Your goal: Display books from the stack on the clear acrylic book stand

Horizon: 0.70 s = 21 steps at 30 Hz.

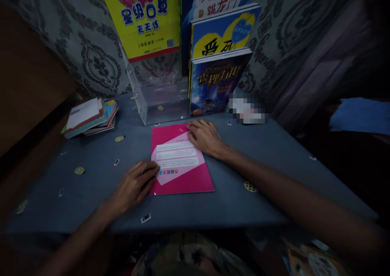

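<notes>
A bright pink booklet [201, 178] lies flat on the table, its printed pale panel upside down to me. My left hand [137, 182] is at its left edge, fingers close together and closed on that edge; the thumb is partly hidden. Across the upper right corner rests my right hand [205, 138], palm down, fingers open and laid on the cover near the far edge. Just beyond the booklet stands a clear tiered book rack [166, 111].
The rack holds a yellow workbook [149, 20], a dark blue storybook [216, 83] and a blue-and-yellow book [225, 32] behind it. Small books are stacked [91, 115] at the back left. A blurred-out item [246, 109] lies right of the rack. Grey cloth covers the table [100, 166].
</notes>
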### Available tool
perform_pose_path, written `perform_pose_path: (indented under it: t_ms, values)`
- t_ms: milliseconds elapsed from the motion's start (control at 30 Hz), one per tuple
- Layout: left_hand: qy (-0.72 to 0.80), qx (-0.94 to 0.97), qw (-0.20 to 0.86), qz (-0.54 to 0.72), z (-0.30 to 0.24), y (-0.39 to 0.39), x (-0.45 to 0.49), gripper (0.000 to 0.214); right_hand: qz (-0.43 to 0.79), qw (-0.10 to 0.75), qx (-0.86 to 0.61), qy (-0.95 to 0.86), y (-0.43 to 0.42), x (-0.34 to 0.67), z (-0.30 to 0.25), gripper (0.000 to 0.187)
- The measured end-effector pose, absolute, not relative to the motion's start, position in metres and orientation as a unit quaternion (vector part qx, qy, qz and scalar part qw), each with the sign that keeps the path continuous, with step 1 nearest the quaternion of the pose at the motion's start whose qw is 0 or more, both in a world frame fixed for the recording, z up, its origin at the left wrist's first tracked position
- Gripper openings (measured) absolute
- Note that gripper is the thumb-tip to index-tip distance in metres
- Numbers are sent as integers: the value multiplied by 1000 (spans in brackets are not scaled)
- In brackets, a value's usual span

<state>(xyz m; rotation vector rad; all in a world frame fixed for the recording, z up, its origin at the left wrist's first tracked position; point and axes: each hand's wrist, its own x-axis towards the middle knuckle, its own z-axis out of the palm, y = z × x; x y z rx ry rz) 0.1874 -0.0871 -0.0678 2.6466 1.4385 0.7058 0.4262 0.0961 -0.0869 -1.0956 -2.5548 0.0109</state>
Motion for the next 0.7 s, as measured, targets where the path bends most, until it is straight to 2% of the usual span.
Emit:
perform_pose_path:
  t_ms: [233, 700]
  values:
    - [459, 856, 9, 238, -72, -117, 192, 36, 3, 186, -392, -901, 96, 425, -87, 32]
    - [462, 861, -67, 201, -74, -119, 196, 32, 9, 176, -389, -904, 96, 425, -85, 31]
